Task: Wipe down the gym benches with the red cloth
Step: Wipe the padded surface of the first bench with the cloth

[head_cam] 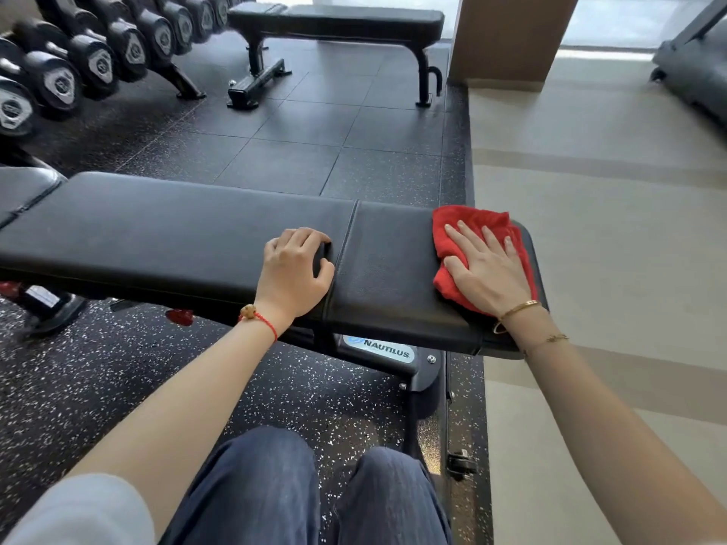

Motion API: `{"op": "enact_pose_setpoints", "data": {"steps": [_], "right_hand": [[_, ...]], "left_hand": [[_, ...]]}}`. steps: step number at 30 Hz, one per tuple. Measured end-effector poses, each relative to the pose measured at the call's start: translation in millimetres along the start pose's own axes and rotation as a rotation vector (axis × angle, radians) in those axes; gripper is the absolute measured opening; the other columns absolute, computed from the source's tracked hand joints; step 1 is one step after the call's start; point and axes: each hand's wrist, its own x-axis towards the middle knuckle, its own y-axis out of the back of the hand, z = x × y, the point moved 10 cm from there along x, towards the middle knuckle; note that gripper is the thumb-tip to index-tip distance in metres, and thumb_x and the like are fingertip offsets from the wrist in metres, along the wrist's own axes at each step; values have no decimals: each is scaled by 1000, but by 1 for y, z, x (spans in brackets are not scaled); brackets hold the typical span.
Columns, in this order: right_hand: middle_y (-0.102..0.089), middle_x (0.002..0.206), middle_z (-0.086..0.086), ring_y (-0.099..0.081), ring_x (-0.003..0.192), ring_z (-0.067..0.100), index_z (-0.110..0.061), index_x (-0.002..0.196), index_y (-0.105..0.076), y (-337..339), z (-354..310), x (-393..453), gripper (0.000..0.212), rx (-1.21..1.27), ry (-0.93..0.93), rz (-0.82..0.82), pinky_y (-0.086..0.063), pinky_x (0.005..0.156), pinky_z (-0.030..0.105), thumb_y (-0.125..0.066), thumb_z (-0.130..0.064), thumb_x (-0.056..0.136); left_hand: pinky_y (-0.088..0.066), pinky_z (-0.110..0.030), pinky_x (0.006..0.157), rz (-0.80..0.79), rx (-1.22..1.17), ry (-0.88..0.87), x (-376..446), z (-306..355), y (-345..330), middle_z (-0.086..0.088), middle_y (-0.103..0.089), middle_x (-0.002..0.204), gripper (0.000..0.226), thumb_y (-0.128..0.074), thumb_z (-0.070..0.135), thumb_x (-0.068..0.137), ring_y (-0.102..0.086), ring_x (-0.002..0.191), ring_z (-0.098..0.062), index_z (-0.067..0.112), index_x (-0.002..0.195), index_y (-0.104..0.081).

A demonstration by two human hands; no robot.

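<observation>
A black padded bench stretches across in front of me. The red cloth lies crumpled on the bench's right end. My right hand presses flat on the cloth with straight, spread fingers. My left hand rests on the pad just left of the seam, its fingers loosely curled and holding nothing. A second black bench stands farther back on the rubber floor.
A rack of dumbbells runs along the back left. A brown pillar rises at the back right, with a dark machine in the far right corner. Beige floor begins right of the bench end. My knees are below the bench.
</observation>
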Motion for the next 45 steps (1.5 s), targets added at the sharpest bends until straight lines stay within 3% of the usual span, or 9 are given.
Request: {"op": "enact_pose_setpoints", "data": {"steps": [9,14,27,33,39,45], "right_hand": [[-8,163,-13,-5,151,23,-38,153,-16,-7,-24,-1,56,9,-84,-17,3,121,46,-27,-41,99],[-8,163,-12,-5,151,23,-37,154,-16,-13,-54,4,55,7,-104,-5,4,121,45,-26,-40,99],[-13,162,-11,-7,150,24,-35,154,-18,-51,-209,84,54,12,24,-17,3,121,47,-25,-41,100],[-14,162,-12,-9,150,22,-37,153,-19,-55,-218,91,54,-15,32,-8,3,121,45,-26,-41,100],[-11,162,-13,-7,151,22,-38,153,-17,-55,-234,76,52,-1,1,-44,3,121,45,-26,-38,102],[-14,161,-15,-7,151,21,-41,153,-17,-78,-333,12,54,13,279,-43,2,122,44,-31,-40,100]], "left_hand": [[-38,-42,104,-5,-60,-14,-3,-3,-1,-1,-66,119,26,-55,19,89,-56,117,-24,15,114,-65],[-37,-42,110,-88,-155,-48,4,-13,2,-4,-64,127,31,-59,18,90,-53,125,-24,12,120,-65],[-32,-46,111,9,87,-32,17,-156,59,-7,-61,132,37,-60,17,89,-50,128,-30,11,125,-62],[-32,-47,111,12,93,38,17,-215,71,-7,-61,132,38,-54,23,90,-49,129,-29,14,125,-63],[-33,-47,108,-4,-22,93,13,-224,73,-5,-62,128,41,-46,29,86,-49,126,-28,15,120,-64],[-28,-49,116,-23,-46,84,9,-230,68,-7,-59,135,38,-55,22,91,-46,131,-27,12,127,-62]]}}
